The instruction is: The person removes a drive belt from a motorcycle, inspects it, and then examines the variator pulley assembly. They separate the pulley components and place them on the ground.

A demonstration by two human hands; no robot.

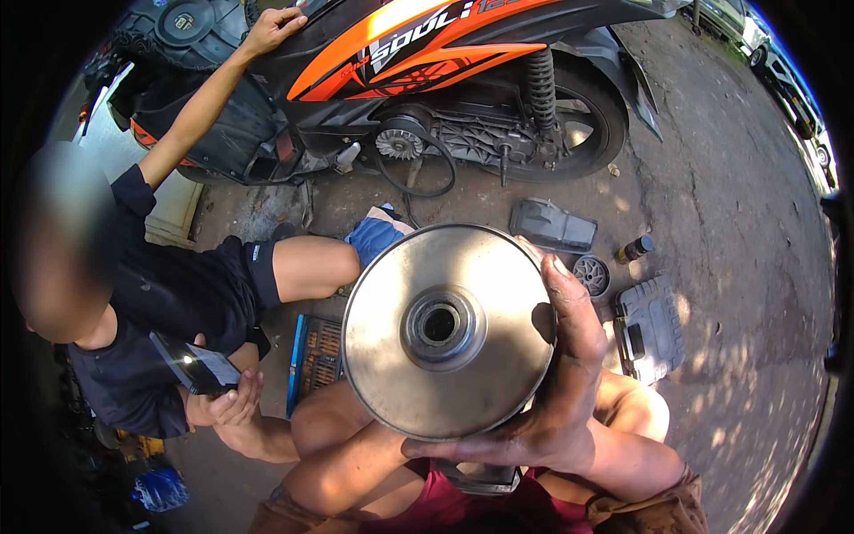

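Observation:
A round, dull silver scooter clutch bell (pixel 391 329) with a raised hub and a dark hole in its middle faces up towards me. My right hand (pixel 556 400) is closed round its right and lower edge, fingers up the right side and thumb along the bottom. My left hand (pixel 391 440) goes behind the clutch bell from the lower left; its fingers are hidden. Beneath the bell, between my knees, part of a dark metal block (pixel 480 478) shows. Beyond the bell stands an orange and black scooter (pixel 418 71) with a finned fan (pixel 399 143) and a loose drive belt (pixel 454 173) exposed.
At left a person (pixel 169 311) sits holding a phone (pixel 200 365), other hand on the scooter. A blue-edged tool tray (pixel 314 360) lies left of the bell. At right are a black cover (pixel 553 226), a round part (pixel 591 275), a small can (pixel 635 248) and a dark case (pixel 648 325).

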